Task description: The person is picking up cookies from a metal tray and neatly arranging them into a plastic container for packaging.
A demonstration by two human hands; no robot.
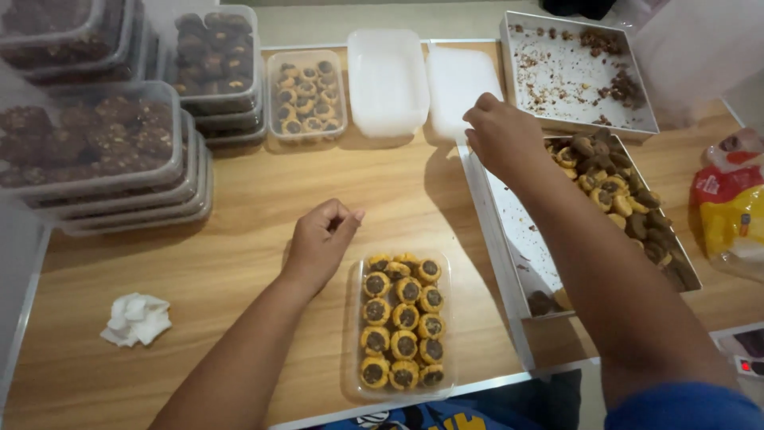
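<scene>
A: Cookies [403, 321] in rows fill the clear tub [357, 334] nearest the table edge, and that tub is my landmark. The left hand [320, 241] rests just up and left of it, fingers curled together, holding nothing I can see.

B: And the right hand [503, 135]?

A: Farther off, up and right of the tub, over the near corner of the baking tray [509, 263]. Fingers bunched downward; I cannot tell whether they pinch a cookie.

B: Risks?

A: I judge the right forearm, crossing the tray, could snag its rim and scatter the loose cookies [617, 191]. The tub sits close to the table edge, so a nudge from the left wrist might tip it off.

B: Beyond that?

A: Farthest from the tub, empty white lids [387, 80] and stacked filled boxes [103, 151]; a careless reach could topple those stacks
</scene>
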